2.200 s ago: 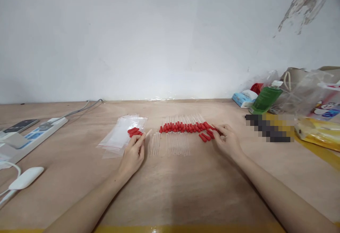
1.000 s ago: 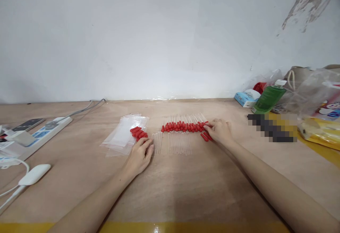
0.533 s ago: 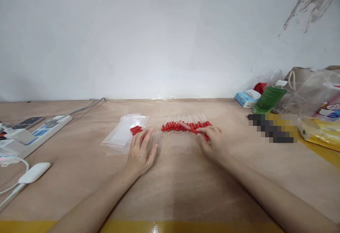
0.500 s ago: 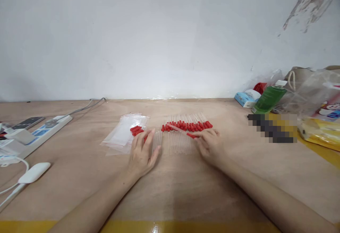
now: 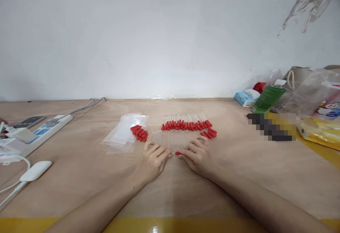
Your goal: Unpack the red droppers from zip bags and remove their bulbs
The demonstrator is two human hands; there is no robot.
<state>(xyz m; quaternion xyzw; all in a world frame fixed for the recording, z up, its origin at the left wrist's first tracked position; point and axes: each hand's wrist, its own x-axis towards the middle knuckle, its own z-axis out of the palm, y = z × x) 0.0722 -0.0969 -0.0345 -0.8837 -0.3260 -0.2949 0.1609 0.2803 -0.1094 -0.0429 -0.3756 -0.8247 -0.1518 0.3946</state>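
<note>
My left hand (image 5: 155,157) and my right hand (image 5: 196,155) meet near the table's middle, fingers curled. Between their fingertips is a clear glass dropper tube with a red rubber bulb (image 5: 177,153) on its end; both hands pinch it. Just beyond lies a row of bare glass tubes (image 5: 172,139). Further back is a row of droppers with red bulbs (image 5: 186,125) fitted. Loose red bulbs (image 5: 209,133) lie at the right end of it. Another small heap of red bulbs (image 5: 140,133) lies on a stack of clear plastic bags (image 5: 123,133).
A white power strip (image 5: 42,132), a phone (image 5: 26,121) and a white mouse-like device (image 5: 35,170) lie at the left. At the right stand a green bottle (image 5: 267,99), a tissue pack (image 5: 245,99) and plastic bags (image 5: 313,94). Yellow tape marks the wooden table's front edge (image 5: 170,226).
My right hand took a red bulb from the right end of the row and came toward me. My left hand left the bulbs on the bags, took a tube and met it.
</note>
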